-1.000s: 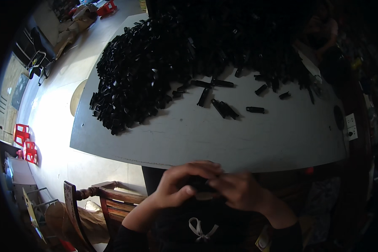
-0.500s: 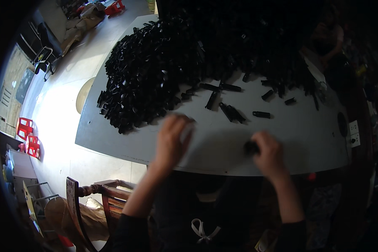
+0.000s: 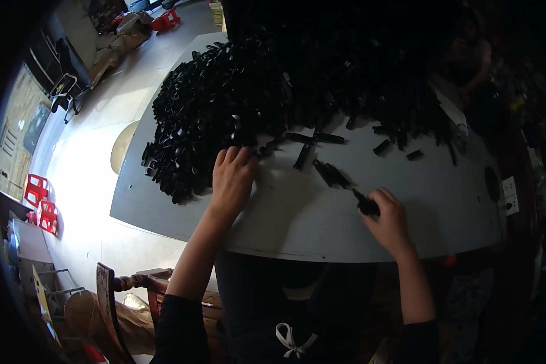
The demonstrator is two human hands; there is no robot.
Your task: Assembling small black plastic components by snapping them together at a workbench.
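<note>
A large heap of small black plastic pieces (image 3: 191, 127) covers the far and left part of the grey table (image 3: 297, 224). At the heap's near edge is my left hand (image 3: 232, 182), back up, its fingers bent down and slightly apart over the pieces; the fingertips are partly hidden. My right hand (image 3: 388, 219) is closed around a dark black plastic piece (image 3: 367, 205), whose narrow end points up and left. Whether it grips more than one is too dark to tell. Ahead of it lie two long black pieces (image 3: 330, 174) side by side.
Several loose pieces (image 3: 314, 139) lie crossed near the heap, and a short one (image 3: 415, 155) is farther right. A wooden chair (image 3: 133, 291) stands at lower left, red stools (image 3: 36, 188) on the floor beyond. Another person (image 3: 470, 60) sits at the dim far right.
My left hand has moved left and away from me to the heap. My right hand has shifted slightly; the loose piece that lay ahead of it no longer shows there. The view has shifted a little.
</note>
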